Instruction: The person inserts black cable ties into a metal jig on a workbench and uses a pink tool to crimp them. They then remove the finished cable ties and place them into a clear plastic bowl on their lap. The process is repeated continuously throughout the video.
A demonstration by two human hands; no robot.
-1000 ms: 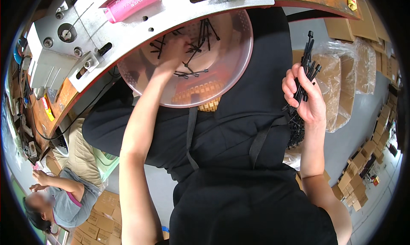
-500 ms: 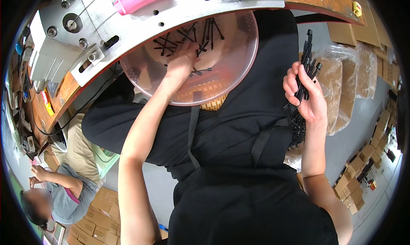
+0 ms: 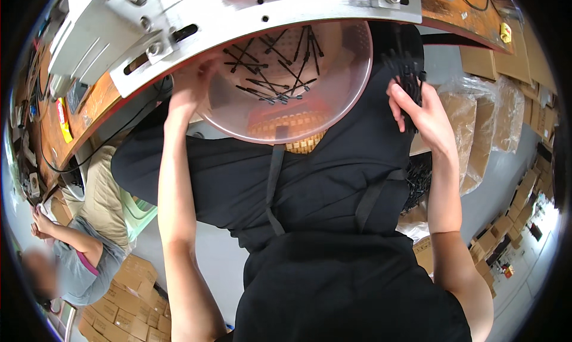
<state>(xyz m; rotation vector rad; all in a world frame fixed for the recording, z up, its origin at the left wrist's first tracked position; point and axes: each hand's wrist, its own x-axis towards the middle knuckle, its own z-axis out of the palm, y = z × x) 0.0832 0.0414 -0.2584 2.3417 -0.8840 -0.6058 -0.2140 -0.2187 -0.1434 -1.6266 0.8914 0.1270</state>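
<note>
A translucent plastic basin [image 3: 226, 126] rests over my lap, partly under the metal machine plate. Several thin black rods with knobbed ends [image 3: 259, 90] lie scattered inside it. My left hand [image 3: 193, 82] is at the basin's left rim, just below the plate; its fingers are blurred, so their grip does not show. To the right of the basin, my right hand [image 3: 422, 112] is closed around a bundle of similar black rods [image 3: 409, 73]. The upper ends of that bundle are smeared by motion. More black rods [image 3: 419, 181] lie in a heap below my right wrist.
The metal machine plate [image 3: 292, 11] overhangs the basin on a worn wooden bench [image 3: 456, 21]. Plastic-lined cardboard boxes [image 3: 462, 112] stand at the right. A person in a grey shirt [image 3: 89, 279] sits at the lower left, near stacked cartons [image 3: 128, 300]. A woven surface [image 3: 307, 143] shows beneath the basin.
My left hand has moved left from among the rods inside the basin to its rim. My right hand has tilted its bundle inward, toward the basin. The view has shifted slightly.
</note>
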